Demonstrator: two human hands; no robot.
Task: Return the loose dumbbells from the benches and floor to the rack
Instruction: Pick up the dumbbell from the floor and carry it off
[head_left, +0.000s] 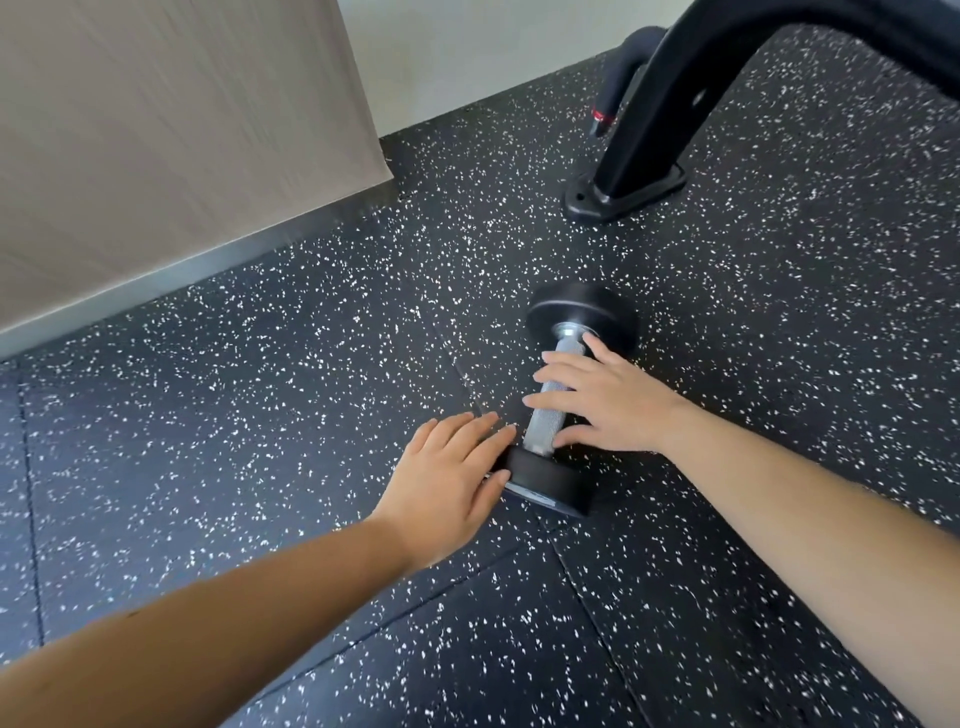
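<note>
A black dumbbell (543, 431) with a knurled silver handle lies on the speckled black rubber floor, one head near me and one farther away. My right hand (605, 397) rests over the handle from the right, fingers spread across it and not closed around it. My left hand (447, 480) lies flat beside the near head, fingertips touching its rim. The rack is out of view.
A black metal leg (639, 161) of a bench or machine is bolted to the floor just beyond the dumbbell. A beige wood-grain panel (171, 130) with a metal base strip stands at the left. White wall behind.
</note>
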